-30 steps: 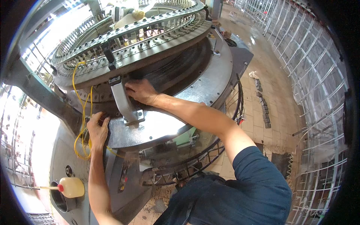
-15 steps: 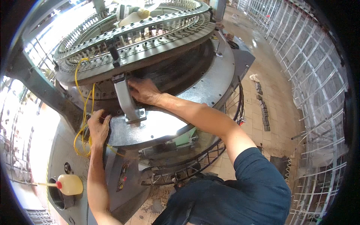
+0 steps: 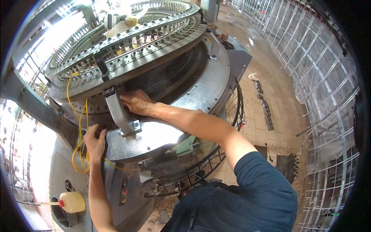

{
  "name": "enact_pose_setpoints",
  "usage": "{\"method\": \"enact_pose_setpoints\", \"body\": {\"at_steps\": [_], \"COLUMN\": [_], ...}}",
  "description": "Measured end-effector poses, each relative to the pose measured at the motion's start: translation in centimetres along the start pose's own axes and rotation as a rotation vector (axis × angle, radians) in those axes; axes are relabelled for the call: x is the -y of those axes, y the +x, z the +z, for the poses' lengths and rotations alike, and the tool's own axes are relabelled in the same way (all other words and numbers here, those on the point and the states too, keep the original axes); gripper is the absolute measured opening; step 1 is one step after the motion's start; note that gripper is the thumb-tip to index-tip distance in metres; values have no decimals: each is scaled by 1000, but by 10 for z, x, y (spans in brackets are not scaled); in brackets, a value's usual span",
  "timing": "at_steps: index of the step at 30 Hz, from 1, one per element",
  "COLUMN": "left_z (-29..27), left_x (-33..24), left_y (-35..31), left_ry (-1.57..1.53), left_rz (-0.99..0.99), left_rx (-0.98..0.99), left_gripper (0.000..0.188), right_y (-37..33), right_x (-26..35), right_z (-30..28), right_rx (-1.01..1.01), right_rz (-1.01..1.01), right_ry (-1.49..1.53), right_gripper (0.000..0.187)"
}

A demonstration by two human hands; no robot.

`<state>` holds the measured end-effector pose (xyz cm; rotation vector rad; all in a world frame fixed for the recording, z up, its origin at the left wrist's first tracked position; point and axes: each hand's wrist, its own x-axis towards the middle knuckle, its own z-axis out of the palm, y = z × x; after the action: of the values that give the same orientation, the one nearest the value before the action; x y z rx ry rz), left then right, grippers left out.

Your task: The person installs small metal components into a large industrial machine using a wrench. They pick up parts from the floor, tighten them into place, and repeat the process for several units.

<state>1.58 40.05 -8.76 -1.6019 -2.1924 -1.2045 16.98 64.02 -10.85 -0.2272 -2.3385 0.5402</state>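
A large circular knitting machine with a ring of small fittings (image 3: 116, 52) fills the upper left. My right hand (image 3: 138, 103) reaches in under this ring, beside a grey metal bracket (image 3: 118, 112). Its fingers are bent together near the dark cylinder wall (image 3: 166, 73), and the tips are partly hidden by the bracket. Lower left, my left hand (image 3: 94, 142) curls at the end of the shiny curved plate (image 3: 154, 135), thumb and fingers bent around a small dark spot. What either hand holds is too small or hidden to name. Yellow tubing (image 3: 79, 149) hangs beside the left hand.
A pale yellow bottle with a red cap (image 3: 72, 202) rests in a round holder at lower left. A black curved frame (image 3: 208, 170) rings the machine's lower part. Dark blocks (image 3: 265, 112) lie in a row on the tiled floor. White metal racking (image 3: 324, 77) lines the right.
The whole view has shifted, so the machine sits a little further left and lower in it. Both hands stay at about the same places on the machine.
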Motion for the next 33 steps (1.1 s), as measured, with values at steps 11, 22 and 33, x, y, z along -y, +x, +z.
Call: {"method": "enact_pose_setpoints", "body": {"at_steps": [11, 22, 33], "left_z": [-1, 2, -4], "left_x": [-2, -3, -1], "left_y": [-2, 1, -4], "left_ry": [0, -176, -110], "left_rz": [-4, -227, -55], "left_rx": [-27, -112, -111], "left_gripper": [26, 61, 71], "right_y": [-1, 0, -5], "right_x": [5, 7, 3], "right_z": [-3, -12, -11], "right_rx": [-62, -56, 14], "right_rz": [44, 38, 144], "right_ry": [63, 2, -26], "right_gripper": [22, 32, 41]}}
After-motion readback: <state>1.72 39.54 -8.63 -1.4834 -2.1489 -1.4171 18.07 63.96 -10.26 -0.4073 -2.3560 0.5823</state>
